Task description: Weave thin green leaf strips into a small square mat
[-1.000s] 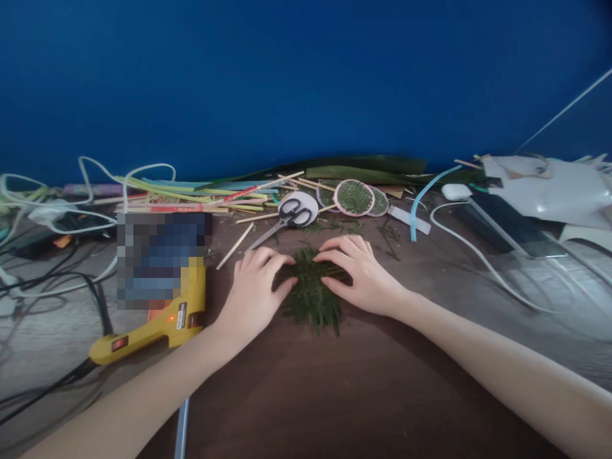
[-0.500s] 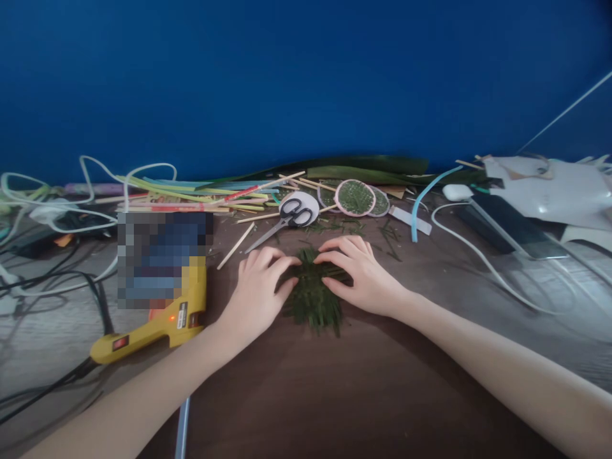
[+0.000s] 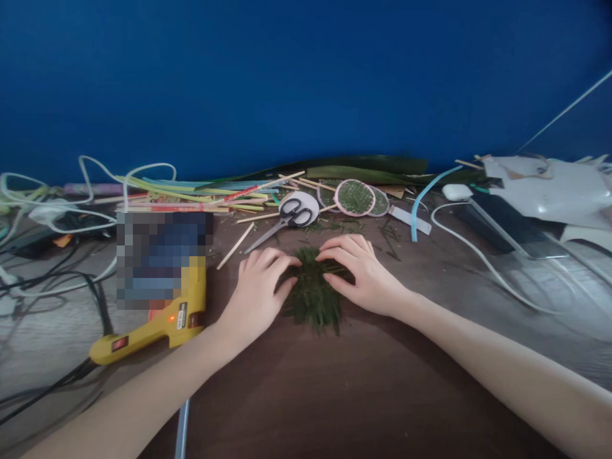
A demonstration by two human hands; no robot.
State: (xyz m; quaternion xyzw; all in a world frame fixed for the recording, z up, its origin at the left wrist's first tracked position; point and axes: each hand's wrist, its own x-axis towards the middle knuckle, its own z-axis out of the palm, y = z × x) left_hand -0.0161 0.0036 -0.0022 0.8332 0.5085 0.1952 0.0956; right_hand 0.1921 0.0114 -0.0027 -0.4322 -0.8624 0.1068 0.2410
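A small heap of dark green cut leaf strips (image 3: 315,299) lies on the brown tabletop. My left hand (image 3: 261,290) curves against its left side, thumb and forefinger apart. On the opposite side, my right hand (image 3: 361,274) arches over the heap's edge with its thumb separated from the fingers. Both hands touch the strips without closing round them; some fingertips are hard to make out against the green. Just beyond my left hand, black-handled scissors (image 3: 287,221) rest partly on a white round piece (image 3: 310,205).
A yellow glue gun (image 3: 143,333) with a lit orange light lies left, beside my forearm. Behind are a pink-rimmed disc (image 3: 355,197) covered in green bits, wooden sticks (image 3: 236,246) and long leaves (image 3: 363,171). A phone (image 3: 521,226) and white cable (image 3: 471,245) lie right.
My right hand has shifted very slightly, and the leaf strips beneath it have settled a little. My left hand stays almost in place.
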